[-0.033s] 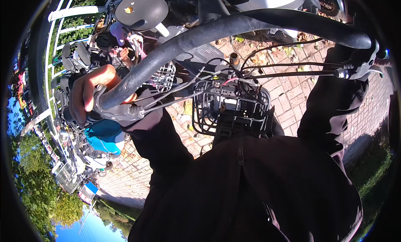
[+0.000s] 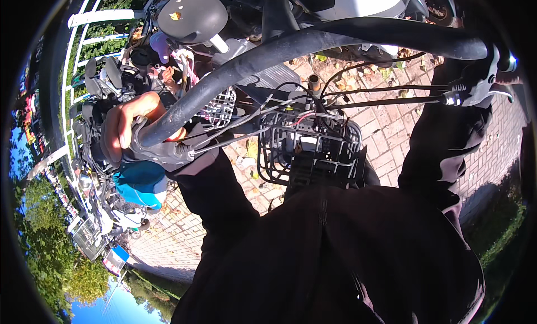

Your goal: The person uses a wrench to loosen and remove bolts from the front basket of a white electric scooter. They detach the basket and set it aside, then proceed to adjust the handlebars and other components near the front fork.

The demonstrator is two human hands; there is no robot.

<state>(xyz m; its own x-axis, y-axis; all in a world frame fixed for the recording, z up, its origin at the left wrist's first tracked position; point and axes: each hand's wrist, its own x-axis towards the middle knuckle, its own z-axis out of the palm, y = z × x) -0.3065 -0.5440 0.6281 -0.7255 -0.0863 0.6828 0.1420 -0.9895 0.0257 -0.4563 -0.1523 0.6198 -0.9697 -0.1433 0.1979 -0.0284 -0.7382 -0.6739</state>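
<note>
A curved dark handlebar [image 2: 240,67] spans the upper view, with cables running below it. My left hand [image 2: 126,125] has its fingers wrapped round the left grip, beside a brake lever housing. At the far right, a sliver of my right hand [image 2: 508,77] shows at the other grip beside a metal brake lever [image 2: 475,86]; its fingers are mostly hidden. A black wire basket [image 2: 274,150] sits below the cables near my dark jacket, with a short upright tube [image 2: 314,82] above it.
Parked scooters and bicycles crowd the left and top, including a grey saddle [image 2: 190,19], a white body panel [image 2: 363,0] and a teal cover [image 2: 137,184]. A white railing [image 2: 103,17] runs along the left. Brick paving [image 2: 386,134] with dry leaves lies underneath.
The handlebar and my left hand appear slightly shifted rightward and down at the top left, while the right end sits a little further left. My grip on the left looks the same.
</note>
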